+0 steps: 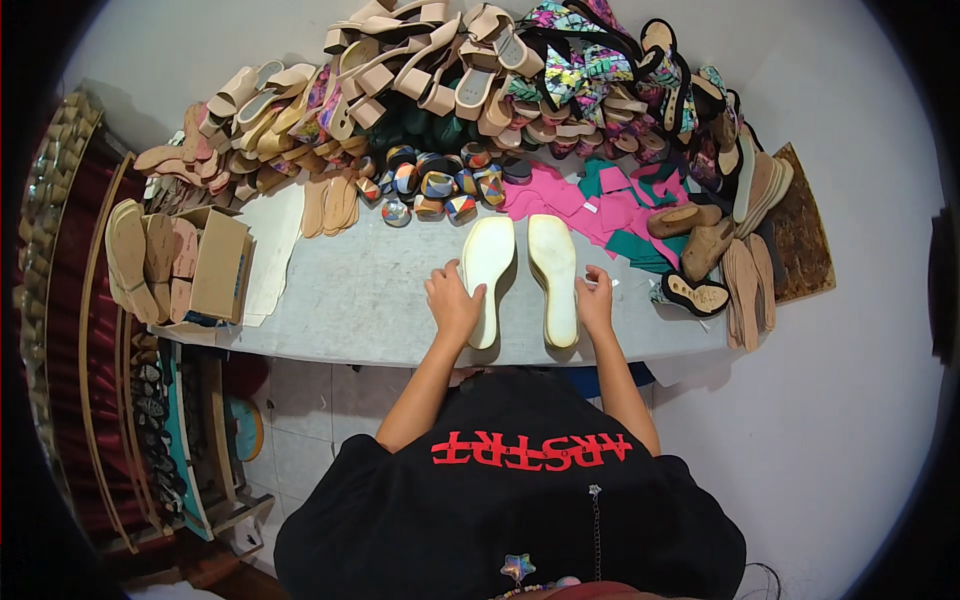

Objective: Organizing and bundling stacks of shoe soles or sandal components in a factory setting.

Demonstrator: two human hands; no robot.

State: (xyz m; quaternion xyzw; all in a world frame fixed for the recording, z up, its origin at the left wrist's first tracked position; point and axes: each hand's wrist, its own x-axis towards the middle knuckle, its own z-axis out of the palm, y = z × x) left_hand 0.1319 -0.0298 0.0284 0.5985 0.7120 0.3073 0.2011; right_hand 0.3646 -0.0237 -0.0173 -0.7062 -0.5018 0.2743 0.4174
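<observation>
A: What sits at the far left of the table point(360, 300)?

B: A brown cardboard box point(218, 262), with flat tan insoles point(145, 258) stacked just beside it. Behind them, a heap of beige sandals point(400, 60) runs along the back edge.

A: And the left hand point(453, 300)?

B: It rests palm down, fingers loosely spread, on the near end of the left cream sole point(489, 270). It presses on the sole and is not clamped around it.

A: Where are the soles?

B: The 2 cream soles lie side by side at the middle of the table, toes pointing away from the person, close together; whether they touch I cannot tell. The right cream sole point(555, 275) is just beside the left one.

A: The right hand point(596, 300)?

B: It sits at the outer edge of the right cream sole near its heel, fingers curled. Whether it grips the edge or only touches it I cannot tell.

A: Further right?

B: Pink and green fabric pieces point(610, 205) lie behind the soles, patterned wedge heels point(440, 180) in a row left of them, and colourful strapped sandals point(620, 90) are piled at the back right.
</observation>
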